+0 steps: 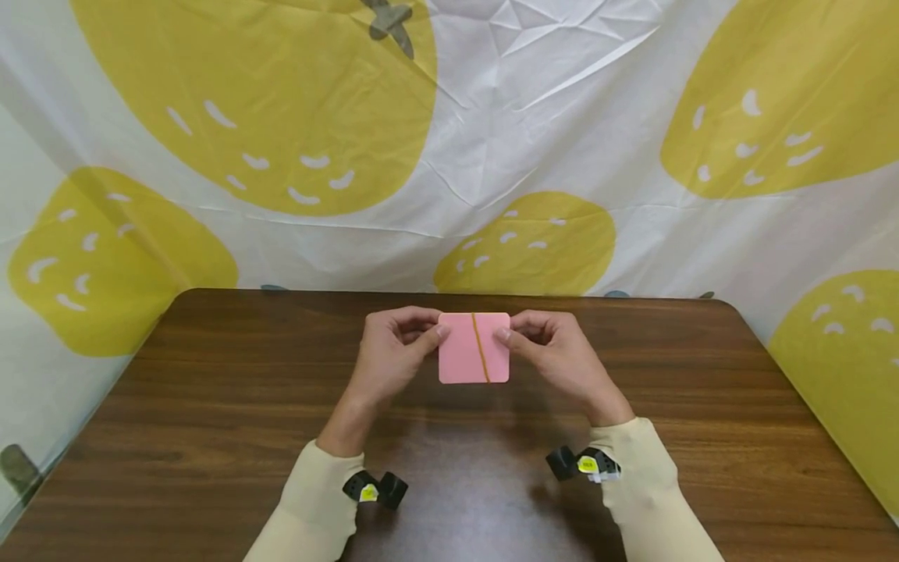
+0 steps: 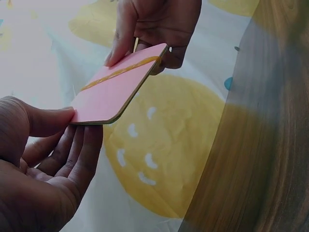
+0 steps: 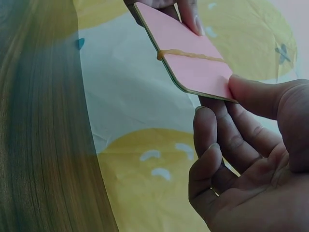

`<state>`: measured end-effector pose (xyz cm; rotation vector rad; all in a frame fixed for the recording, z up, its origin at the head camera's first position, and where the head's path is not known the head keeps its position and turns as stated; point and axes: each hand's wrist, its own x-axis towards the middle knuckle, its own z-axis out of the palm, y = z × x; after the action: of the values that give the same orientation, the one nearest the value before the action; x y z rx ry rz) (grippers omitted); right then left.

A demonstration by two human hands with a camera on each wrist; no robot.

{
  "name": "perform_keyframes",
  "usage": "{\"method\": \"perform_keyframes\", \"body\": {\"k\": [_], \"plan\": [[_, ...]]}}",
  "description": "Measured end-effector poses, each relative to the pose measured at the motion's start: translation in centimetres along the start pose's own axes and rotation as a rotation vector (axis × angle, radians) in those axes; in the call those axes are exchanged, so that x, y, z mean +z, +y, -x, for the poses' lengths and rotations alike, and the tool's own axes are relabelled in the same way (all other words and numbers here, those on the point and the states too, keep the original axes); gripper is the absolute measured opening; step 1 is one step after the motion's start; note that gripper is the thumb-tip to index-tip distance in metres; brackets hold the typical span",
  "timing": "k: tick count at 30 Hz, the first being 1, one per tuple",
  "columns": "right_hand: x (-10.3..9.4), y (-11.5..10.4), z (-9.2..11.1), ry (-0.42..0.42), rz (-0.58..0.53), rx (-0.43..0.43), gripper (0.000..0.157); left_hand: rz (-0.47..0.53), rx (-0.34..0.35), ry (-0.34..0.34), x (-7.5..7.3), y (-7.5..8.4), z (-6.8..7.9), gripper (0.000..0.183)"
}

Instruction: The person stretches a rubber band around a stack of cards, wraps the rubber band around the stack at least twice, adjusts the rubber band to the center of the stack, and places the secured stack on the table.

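A square pink card stack (image 1: 460, 351) with rounded corners is held up above the table between both hands. Around it runs a tan rubber band (image 1: 481, 348), slightly slanted across the pink face. The left hand (image 1: 393, 347) pinches the stack's left edge, thumb on the pink face and fingers behind. At the opposite edge the right hand (image 1: 555, 350) pinches it the same way. Both wrist views show the stack's thin, layered dark edge; in the right wrist view the rubber band (image 3: 190, 55) wraps over that edge. The back of the stack is hidden.
A dark brown wooden table (image 1: 211, 437) with rounded far corners lies beneath the hands. Behind it hangs a white cloth (image 1: 337, 250) printed with large yellow fruit shapes. Small black cameras are strapped to both wrists over cream sleeves (image 1: 316, 499).
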<state>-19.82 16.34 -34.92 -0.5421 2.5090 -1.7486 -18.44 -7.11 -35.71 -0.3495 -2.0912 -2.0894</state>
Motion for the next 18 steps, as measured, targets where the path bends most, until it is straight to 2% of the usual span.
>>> {"method": "perform_keyframes", "body": {"k": [11, 15, 18], "plan": [[0.17, 0.06, -0.1, 0.054, 0.025, -0.021, 0.015, 0.008, -0.01, -0.027, -0.08, -0.1, 0.01, 0.018], [0.16, 0.13, -0.16, 0.099, 0.019, -0.03, 0.015, 0.025, -0.047, -0.082, -0.15, -0.22, -0.03, 0.02], [0.16, 0.21, -0.22, 0.141, -0.006, -0.035, 0.017, 0.011, -0.084, -0.153, -0.19, -0.29, -0.01, 0.02]]}}
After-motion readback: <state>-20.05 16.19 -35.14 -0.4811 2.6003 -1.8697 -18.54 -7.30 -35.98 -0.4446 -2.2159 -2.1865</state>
